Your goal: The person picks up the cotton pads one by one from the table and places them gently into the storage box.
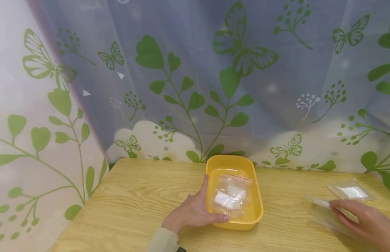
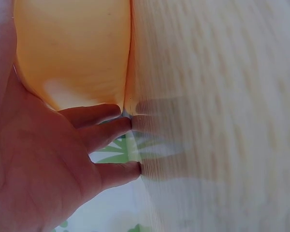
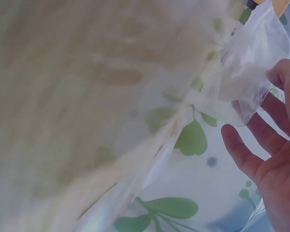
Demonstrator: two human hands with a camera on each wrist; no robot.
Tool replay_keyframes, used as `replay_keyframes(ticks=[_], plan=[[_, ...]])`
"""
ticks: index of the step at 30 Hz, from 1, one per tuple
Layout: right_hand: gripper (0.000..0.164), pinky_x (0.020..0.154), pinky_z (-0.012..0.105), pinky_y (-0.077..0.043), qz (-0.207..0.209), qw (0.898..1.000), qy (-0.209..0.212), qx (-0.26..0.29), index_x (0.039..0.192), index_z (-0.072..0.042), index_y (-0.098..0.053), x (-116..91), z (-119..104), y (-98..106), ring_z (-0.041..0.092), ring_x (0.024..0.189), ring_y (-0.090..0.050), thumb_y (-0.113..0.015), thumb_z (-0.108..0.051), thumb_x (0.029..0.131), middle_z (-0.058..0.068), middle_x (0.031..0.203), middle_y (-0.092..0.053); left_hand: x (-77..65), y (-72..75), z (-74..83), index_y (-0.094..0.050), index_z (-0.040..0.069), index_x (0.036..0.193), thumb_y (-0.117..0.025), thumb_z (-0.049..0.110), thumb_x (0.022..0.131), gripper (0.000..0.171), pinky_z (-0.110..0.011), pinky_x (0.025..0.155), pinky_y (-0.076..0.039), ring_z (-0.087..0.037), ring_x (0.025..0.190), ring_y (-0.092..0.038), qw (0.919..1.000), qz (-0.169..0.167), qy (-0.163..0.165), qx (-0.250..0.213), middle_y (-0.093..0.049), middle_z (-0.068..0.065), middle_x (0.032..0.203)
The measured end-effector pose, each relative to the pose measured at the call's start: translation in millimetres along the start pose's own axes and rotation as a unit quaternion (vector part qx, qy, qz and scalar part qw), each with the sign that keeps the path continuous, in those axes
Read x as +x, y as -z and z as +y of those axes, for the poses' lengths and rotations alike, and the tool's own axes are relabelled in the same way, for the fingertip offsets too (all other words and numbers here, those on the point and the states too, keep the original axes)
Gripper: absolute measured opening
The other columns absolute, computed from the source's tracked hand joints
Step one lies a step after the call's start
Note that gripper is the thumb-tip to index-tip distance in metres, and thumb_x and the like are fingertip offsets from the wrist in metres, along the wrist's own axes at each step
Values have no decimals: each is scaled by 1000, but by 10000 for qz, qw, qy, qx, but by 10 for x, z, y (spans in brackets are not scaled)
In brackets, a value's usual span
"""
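free table [image 1: 286,196] lies between yellow tray [image 1: 237,225] and held bag [image 1: 322,215].

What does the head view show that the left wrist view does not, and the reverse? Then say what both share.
Only head: the right hand pinching a bag, another bag behind it, and bags in the tray.
Only left wrist: the left hand from its palm side.
Both: left hand, tray, table and leaf-print backdrop.

The table [image 1: 144,190] is wood-grained. 1 yellow tray [image 1: 259,207] stands at its far edge, 1 clear bag [image 1: 354,192] near the far-right corner.
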State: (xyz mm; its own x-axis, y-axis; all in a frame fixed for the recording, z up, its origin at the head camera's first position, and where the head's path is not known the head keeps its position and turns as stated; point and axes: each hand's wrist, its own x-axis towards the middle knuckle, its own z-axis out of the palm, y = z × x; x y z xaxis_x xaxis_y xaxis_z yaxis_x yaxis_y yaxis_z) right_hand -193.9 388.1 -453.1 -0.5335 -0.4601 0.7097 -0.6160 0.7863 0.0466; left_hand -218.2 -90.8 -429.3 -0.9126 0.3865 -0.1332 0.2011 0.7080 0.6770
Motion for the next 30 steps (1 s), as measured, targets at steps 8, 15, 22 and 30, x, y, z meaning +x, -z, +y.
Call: replay_keyframes(ticks=[8, 15, 22, 30], plan=[[63, 67, -1, -45, 77, 9997, 143, 158, 91, -16, -75, 200, -90, -53, -16, 84, -63, -31, -59, 104, -2, 82, -75, -2, -6, -2, 17, 25, 164, -79, 72, 73, 140, -64, 127, -13, -44, 150, -37, 9999, 31, -54, -88, -33, -22, 165], [25, 68, 1, -48, 97, 9984, -140, 542, 94, -20, -75, 338, -198, -91, -25, 95, -56, -64, -41, 101, -5, 88, -77, 5, -7, -3, 18, 26, 164, -79, 71, 73, 140, -64, 128, -13, -43, 149, -40, 9999, 40, -106, -103, -35, -22, 164], [45, 67, 1, -50, -109, 9943, -707, 792, 98, -21, -76, 475, -341, -103, -14, 84, -65, -86, 10, 67, -4, 90, -78, -6, -1, 2, 17, 26, 164, -78, 72, 73, 139, -64, 127, -14, -44, 149, -38, 9999, 23, -61, -78, -35, -22, 164], [35, 67, 2, -51, 95, 9843, -1113, 1368, 98, -18, -76, 642, -459, -138, -17, 84, -64, -81, 9, 77, -18, 93, -75, -13, 1, 3, 17, 26, 164, -78, 72, 73, 139, -64, 128, -14, -45, 149, -37, 10000, 21, -30, -70, -35, -22, 164]])
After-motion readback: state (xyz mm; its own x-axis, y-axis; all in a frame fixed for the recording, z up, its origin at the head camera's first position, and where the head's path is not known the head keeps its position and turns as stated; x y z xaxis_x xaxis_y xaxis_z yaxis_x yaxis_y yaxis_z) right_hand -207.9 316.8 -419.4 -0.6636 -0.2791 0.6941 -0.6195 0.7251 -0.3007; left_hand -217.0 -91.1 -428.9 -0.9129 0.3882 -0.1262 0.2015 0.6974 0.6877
